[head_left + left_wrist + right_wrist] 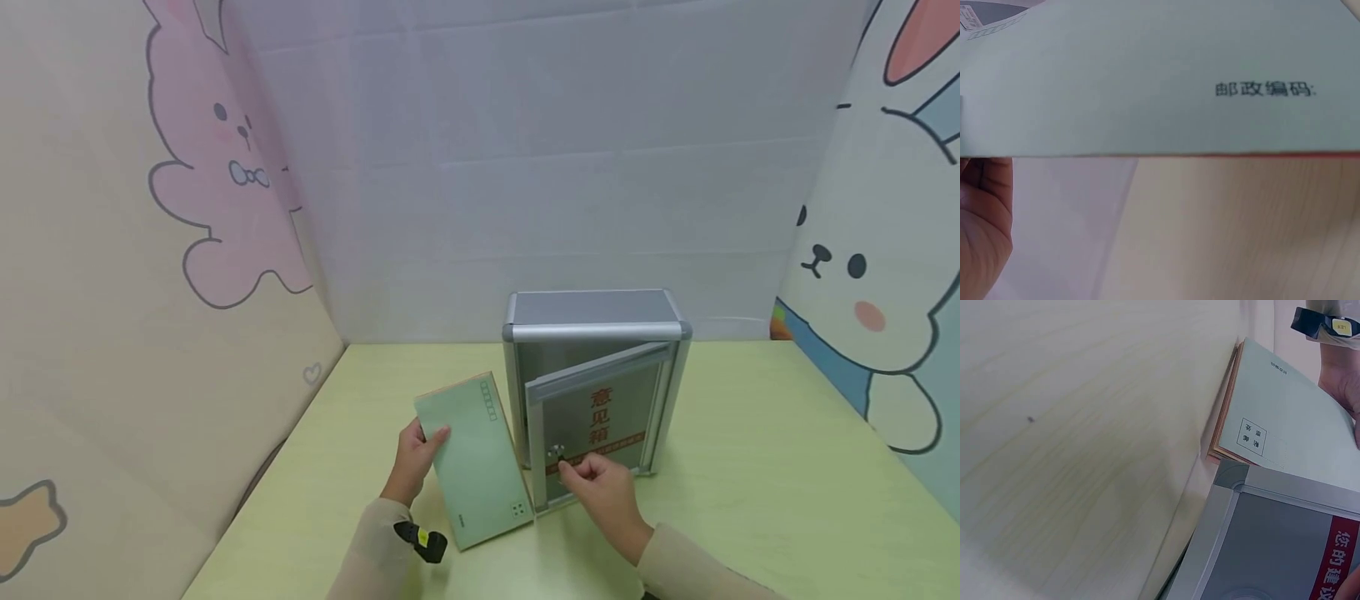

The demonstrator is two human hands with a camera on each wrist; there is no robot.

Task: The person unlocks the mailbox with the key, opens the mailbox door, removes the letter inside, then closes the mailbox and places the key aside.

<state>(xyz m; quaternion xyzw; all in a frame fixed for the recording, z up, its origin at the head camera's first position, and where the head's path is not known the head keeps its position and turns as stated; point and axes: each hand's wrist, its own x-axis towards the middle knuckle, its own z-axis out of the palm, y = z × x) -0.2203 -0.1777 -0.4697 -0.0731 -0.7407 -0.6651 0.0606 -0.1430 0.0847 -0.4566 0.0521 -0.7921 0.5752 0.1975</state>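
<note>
My left hand (412, 460) grips a stack of pale green envelopes (480, 462) by its left edge, thumb on the front face. In the right wrist view several layers show along the edge of the stack (1291, 412). A grey metal suggestion box (596, 307) with silver edging stands to the right of the envelopes. Its front door (573, 417), lettered in red, is swung partly outward. With thumb and forefinger my right hand (606, 497) pinches a small key (560, 457) at the door's lock. The box's inside is mostly hidden behind the door.
Both things are on a pale yellow-green table (750, 467). A whitish curtain (525, 167) hangs behind it, and printed panels with cartoon rabbits flank it left and right. A black strap camera (423, 540) is on the left wrist.
</note>
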